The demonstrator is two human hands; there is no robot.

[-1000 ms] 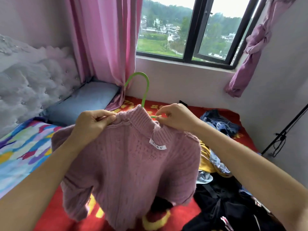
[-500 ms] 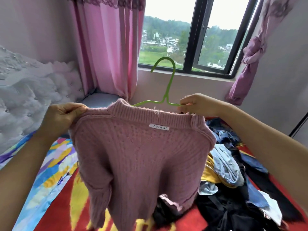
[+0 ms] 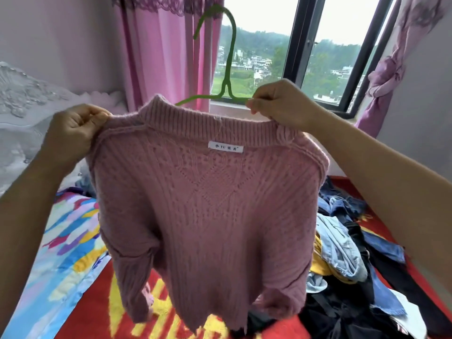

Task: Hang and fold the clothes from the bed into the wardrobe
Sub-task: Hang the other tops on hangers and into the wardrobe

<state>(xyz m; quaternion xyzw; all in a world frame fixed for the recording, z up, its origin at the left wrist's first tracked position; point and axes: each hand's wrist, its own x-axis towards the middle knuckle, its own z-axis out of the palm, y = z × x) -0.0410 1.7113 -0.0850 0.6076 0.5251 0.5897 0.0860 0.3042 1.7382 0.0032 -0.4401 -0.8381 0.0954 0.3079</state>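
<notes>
Holding a pink sweater (image 3: 208, 216) up in front of the window (image 3: 293, 40), the person has it spread between both hands, well above the bed (image 3: 93, 309). The left hand (image 3: 71, 135), at nine o'clock in the view, is clenched around the knit at the sweater's left shoulder, fingers curled over the fabric. The right hand (image 3: 278, 104), at about one o'clock, pinches the end of the right arm of a green hanger (image 3: 228, 69) between thumb and fingers, and the right end of the ribbed collar sits just under that hand. Whether it also grips the collar cannot be told.

The hanger stands upright with its hook near twelve o'clock, against the pink curtain (image 3: 159, 57). Its left arm slants down behind the collar, while the right arm lies bare above the collar. A white label (image 3: 225, 146) with dark lettering is sewn just below the collar at the centre. The sweater's body and sleeves hang loose towards six o'clock.

A pile of clothes (image 3: 347, 241), denim, black and yellow pieces, lies on the red bed cover at four o'clock. A many-coloured quilt (image 3: 66, 236) lies at eight o'clock and a pale tufted headboard (image 3: 22, 99) at ten o'clock.
</notes>
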